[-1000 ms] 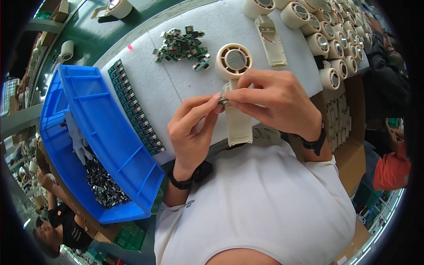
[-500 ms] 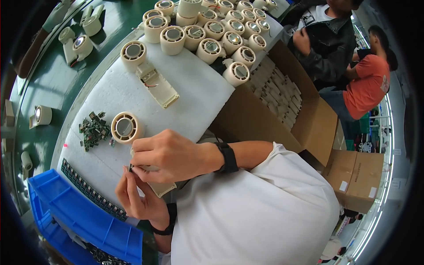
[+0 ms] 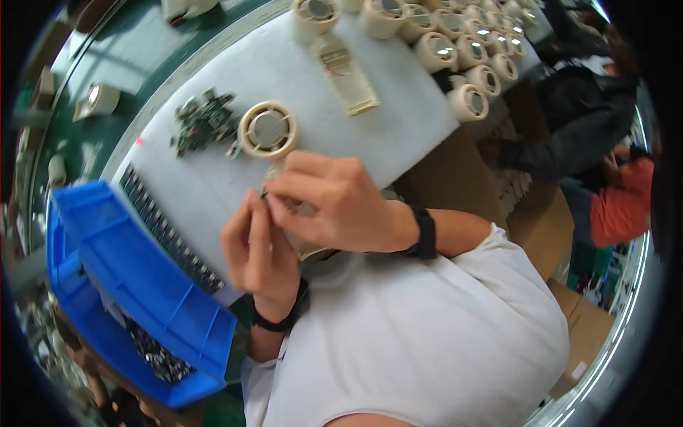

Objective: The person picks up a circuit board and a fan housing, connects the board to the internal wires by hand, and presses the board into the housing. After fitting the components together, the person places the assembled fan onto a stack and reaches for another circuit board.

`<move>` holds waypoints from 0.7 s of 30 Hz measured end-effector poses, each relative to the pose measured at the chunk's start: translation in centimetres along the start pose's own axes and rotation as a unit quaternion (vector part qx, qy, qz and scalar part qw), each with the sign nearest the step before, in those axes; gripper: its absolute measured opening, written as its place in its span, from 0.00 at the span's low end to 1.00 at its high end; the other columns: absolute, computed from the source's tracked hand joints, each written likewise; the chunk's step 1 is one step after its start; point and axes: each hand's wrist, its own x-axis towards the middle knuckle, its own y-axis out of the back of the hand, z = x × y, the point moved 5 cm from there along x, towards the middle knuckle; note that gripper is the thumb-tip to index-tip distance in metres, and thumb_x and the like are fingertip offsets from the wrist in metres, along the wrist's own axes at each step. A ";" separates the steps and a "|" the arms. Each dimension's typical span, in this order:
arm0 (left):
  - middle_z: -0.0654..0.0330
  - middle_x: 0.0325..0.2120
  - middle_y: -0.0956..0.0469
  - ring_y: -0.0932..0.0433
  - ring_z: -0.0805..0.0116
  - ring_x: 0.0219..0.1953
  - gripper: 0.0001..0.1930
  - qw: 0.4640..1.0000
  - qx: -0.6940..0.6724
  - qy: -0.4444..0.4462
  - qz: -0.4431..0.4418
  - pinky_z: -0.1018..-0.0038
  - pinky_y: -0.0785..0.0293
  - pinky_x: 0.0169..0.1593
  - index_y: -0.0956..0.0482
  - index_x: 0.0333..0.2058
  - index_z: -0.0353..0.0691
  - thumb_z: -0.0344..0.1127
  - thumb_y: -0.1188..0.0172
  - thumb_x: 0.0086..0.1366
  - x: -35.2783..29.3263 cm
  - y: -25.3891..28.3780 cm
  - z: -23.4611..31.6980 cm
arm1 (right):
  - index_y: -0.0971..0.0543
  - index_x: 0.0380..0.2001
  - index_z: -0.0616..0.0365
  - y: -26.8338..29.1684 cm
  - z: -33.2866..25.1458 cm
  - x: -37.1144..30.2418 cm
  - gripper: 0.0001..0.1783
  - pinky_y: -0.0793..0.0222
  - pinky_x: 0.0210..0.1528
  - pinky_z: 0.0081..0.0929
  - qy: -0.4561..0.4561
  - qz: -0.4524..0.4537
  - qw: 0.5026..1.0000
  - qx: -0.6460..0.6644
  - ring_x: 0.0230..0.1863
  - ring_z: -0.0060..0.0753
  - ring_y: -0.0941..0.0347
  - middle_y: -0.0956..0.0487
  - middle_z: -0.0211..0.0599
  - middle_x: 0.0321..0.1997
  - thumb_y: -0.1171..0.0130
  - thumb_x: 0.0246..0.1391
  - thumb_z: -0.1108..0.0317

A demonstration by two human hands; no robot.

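Note:
Close together over the white foam sheet (image 3: 235, 64), my left hand (image 3: 262, 260) and my right hand (image 3: 338, 199) pinch a tiny dark piece (image 3: 264, 193) between their fingertips. It looks like a small circuit board, but the fingers cover most of it. Just beyond my right hand lies a cream handheld-fan housing (image 3: 269, 132) with a round silver centre; its handle runs under that hand and is partly hidden. A pile of loose small green circuit boards (image 3: 205, 124) sits left of the fan. Nearer my left hand, a long strip of joined boards (image 3: 167, 228) lies along the foam's edge.
A blue plastic bin (image 3: 142, 277) at the left holds dark small parts. Another fan housing with an open handle (image 3: 348, 82) lies farther out, before rows of cream fan heads (image 3: 469, 53). A cardboard box (image 3: 455, 171) stands right; people are beyond it.
The view has shifted, so the foam, fans and bin appear elsewhere in the picture. Both hands stay together at the fingertips, still pinching the tiny dark piece.

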 end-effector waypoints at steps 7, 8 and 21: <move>0.50 0.44 0.19 0.15 0.63 0.44 0.14 0.912 -0.334 0.236 -0.032 0.72 0.17 0.47 0.17 0.49 0.27 0.16 0.37 0.64 0.0 0.0 -3.0 | 0.18 0.43 0.62 2.5 1.1 -0.6 0.13 0.30 0.27 0.18 -0.186 -0.039 0.981 -0.030 0.30 0.15 0.24 0.20 0.29 0.34 0.31 0.58 0.68; 0.50 0.44 0.19 0.15 0.63 0.44 0.14 0.914 -0.327 0.239 -0.026 0.72 0.17 0.47 0.17 0.49 0.27 0.16 0.37 0.64 0.2 0.0 -3.2 | 0.18 0.43 0.62 2.7 0.9 -0.2 0.13 0.30 0.27 0.18 -0.182 -0.046 0.982 -0.024 0.30 0.15 0.24 0.20 0.29 0.34 0.31 0.58 0.68; 0.54 0.43 0.21 0.14 0.65 0.42 0.13 0.767 -0.520 0.367 -0.081 0.74 0.14 0.48 0.19 0.50 0.26 0.20 0.39 0.68 0.4 -1.9 -3.5 | 0.33 0.63 0.64 -1.2 2.7 -1.0 0.26 0.28 0.46 0.18 -0.319 -0.096 0.908 0.255 0.44 0.17 0.26 0.22 0.31 0.46 0.51 0.74 0.55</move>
